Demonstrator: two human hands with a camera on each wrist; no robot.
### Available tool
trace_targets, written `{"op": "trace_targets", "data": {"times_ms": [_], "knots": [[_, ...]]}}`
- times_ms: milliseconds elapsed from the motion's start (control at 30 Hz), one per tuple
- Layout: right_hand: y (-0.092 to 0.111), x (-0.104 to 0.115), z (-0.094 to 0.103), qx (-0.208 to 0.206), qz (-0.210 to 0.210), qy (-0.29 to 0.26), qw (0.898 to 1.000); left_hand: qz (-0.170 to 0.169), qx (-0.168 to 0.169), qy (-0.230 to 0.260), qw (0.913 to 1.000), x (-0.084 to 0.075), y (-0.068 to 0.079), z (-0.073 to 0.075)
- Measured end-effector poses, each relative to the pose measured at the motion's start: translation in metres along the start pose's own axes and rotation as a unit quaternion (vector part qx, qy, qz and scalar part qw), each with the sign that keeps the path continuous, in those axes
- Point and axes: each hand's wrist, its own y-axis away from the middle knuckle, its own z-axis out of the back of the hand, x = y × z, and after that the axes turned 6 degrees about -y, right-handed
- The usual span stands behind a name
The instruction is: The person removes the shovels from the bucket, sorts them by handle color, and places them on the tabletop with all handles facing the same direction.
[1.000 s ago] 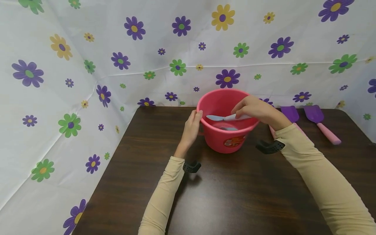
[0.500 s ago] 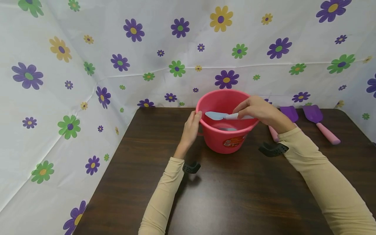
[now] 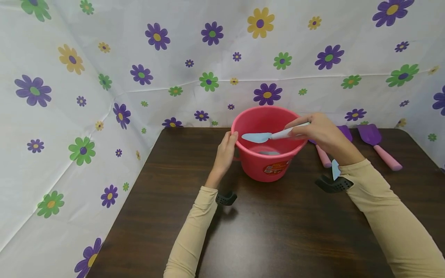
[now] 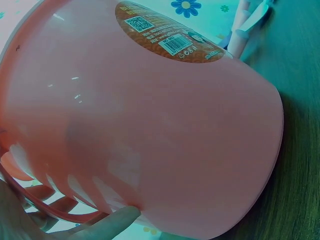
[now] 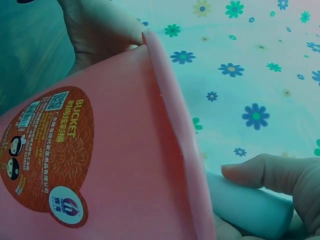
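Note:
My right hand pinches the white handle of a small trowel. Its light blue blade points left across the mouth of the pink bucket. From the right wrist side, thumb and fingers wrap the pale handle just beyond the rim. My left hand grips the bucket's left side at the rim; its thumb lies along the outer wall. A greyish-blue piece lies inside the bucket, mostly hidden by the near wall. Beside my right cuff a light blue tip shows, its remainder hidden.
To the right on the dark wooden table lie two purple shovels with pink handles, one shovel in full view, the other's handle partly behind my arm. A flowered sheet rises behind the table.
My right hand has moved to the right, and the trowel's handle end has tilted up. The light blue tip by the cuff has come into view. My left hand stays at the rim.

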Motion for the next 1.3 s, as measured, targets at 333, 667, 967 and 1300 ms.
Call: {"op": "trace_targets", "data": {"times_ms": [333,667,967,1300], "knots": [[0.015,-0.009,0.011,-0.031,0.017,-0.117,0.993,0.004,0.002,0.011,0.9999,0.002,0.001,-0.001],[0.029,-0.021,0.027,-0.051,0.053,-0.223,0.972,0.001,-0.012,0.008,0.9999,0.002,0.0,-0.001],[0.035,-0.028,0.038,-0.051,0.021,-0.38,0.923,0.002,-0.006,0.012,0.9999,0.003,0.0,-0.001],[0.04,-0.038,0.052,-0.005,-0.021,-0.499,0.867,0.009,0.001,0.022,0.9997,0.002,-0.002,-0.004]]}}
